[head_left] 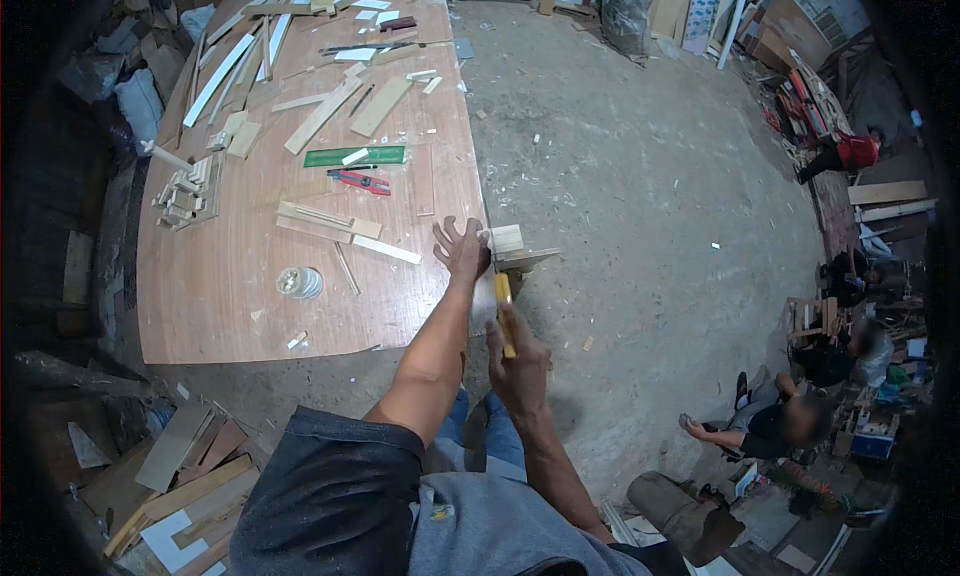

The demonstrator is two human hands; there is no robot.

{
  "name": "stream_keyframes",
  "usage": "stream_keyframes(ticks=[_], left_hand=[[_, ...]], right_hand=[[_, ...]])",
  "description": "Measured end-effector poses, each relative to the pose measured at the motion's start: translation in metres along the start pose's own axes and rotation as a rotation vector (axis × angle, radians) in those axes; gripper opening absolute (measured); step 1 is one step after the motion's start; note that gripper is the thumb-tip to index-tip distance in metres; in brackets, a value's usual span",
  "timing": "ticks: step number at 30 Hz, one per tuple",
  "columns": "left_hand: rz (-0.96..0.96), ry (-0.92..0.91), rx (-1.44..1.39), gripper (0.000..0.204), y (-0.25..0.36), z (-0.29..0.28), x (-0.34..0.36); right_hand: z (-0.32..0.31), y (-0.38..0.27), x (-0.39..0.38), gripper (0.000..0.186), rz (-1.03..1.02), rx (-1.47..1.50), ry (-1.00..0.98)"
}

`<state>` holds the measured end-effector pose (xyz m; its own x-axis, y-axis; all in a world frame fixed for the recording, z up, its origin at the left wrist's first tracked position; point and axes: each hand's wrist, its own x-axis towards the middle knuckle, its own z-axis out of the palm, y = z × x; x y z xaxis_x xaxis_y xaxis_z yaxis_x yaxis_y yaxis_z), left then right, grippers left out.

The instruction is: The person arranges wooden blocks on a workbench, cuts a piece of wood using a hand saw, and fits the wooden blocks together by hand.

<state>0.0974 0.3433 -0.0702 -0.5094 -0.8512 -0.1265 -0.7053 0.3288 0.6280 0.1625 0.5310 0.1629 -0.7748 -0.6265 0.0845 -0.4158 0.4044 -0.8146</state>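
My left hand [462, 248] lies on the right edge of the table with its fingers spread. Beside its fingertips, a small pale wood block [507, 239] juts out past the edge, and a thin wood strip [530, 258] sticks out just below it. My right hand [522, 364] is closed around a slim yellow tool [505, 294], held upright below the block. The tool's exact kind is not clear. Further up the table are red-handled pliers [360, 182] and a green ruler [353, 156] with a white piece on it.
The wooden table [230, 321] carries loose wood strips [345, 221], a clear jar [299, 283], and a small wooden model [187, 191]. Offcuts [185, 476] pile up on the floor at lower left. Another person [785, 426] sits at the right, among clutter.
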Motion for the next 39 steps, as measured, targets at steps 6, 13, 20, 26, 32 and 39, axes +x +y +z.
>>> stream_keyframes(ticks=[6,13,20,26,32,39], left_hand=[[0.052,-0.071,0.002,0.026,0.012,-0.009,-0.005],[-0.008,-0.061,0.017,0.027,-0.003,-0.005,-0.004],[0.011,-0.082,0.013,0.03,-0.002,-0.005,-0.011],[0.041,-0.067,-0.006,0.03,0.006,0.0,0.001],[0.066,-0.023,-0.008,0.032,0.009,0.009,-0.005],[0.039,-0.041,-0.002,0.027,-0.003,0.003,-0.008]], right_hand=[[0.004,0.027,0.009,0.034,0.016,0.002,0.059],[0.004,0.017,-0.006,0.035,0.001,0.058,0.046],[0.004,0.023,-0.002,0.032,-0.088,0.056,0.103],[0.017,0.016,0.048,0.031,-0.009,0.004,0.056],[0.003,-0.008,0.044,0.032,0.097,0.045,0.025],[0.003,0.014,0.014,0.035,-0.047,0.036,0.02]])
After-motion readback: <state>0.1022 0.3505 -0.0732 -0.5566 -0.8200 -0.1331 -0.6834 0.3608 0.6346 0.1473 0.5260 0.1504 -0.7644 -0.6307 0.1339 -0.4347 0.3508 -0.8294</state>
